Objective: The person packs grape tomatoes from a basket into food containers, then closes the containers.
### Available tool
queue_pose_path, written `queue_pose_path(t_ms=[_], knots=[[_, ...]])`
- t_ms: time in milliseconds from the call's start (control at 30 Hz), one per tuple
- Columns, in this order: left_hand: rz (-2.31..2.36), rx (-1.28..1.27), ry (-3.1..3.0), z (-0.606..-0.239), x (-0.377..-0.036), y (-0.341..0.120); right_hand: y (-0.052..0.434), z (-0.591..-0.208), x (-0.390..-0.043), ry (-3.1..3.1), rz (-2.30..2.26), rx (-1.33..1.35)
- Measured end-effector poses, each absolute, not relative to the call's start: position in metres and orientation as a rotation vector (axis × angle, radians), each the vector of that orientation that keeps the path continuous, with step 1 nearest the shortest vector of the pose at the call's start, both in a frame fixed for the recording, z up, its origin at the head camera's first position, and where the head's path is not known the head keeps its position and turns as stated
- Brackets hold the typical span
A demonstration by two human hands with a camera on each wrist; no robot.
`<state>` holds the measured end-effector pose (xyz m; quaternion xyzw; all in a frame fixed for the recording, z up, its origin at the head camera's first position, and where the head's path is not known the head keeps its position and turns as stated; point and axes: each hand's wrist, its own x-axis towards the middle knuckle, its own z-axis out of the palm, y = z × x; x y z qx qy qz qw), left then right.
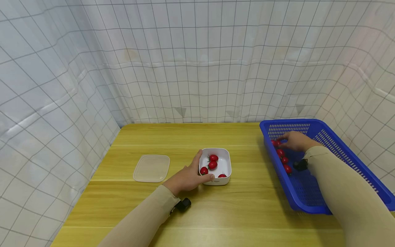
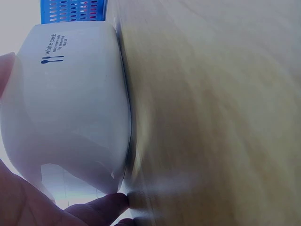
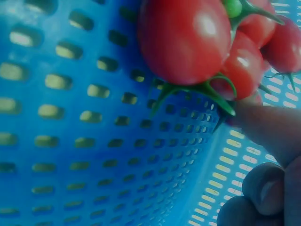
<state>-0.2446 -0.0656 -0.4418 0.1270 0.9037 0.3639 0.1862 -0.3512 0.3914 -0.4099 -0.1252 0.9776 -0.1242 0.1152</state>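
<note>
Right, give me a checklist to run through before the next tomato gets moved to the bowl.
1. White bowl steadied by left hand: ok.
2. Lid off, lying apart on the table: ok.
3. Room in the bowl: ok, few tomatoes inside.
4. Right hand at the tomatoes in the blue basket: ok.
5. Tomato firmly pinched: cannot tell.

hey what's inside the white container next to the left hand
Four red cherry tomatoes lie inside the white container, with green stems. The left hand grips its near-left rim; the thumb could be hiding a little of the inside there.
</note>
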Motion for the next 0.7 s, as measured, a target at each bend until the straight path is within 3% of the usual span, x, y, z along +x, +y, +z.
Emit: queue_pose_path(t_ms=[700], knots=[[1.027, 0.385, 2.545, -0.4446, -0.2457, -0.0661, 0.3889, -0.4125, -0.3515, 2.883, -0.378, -0.380]])
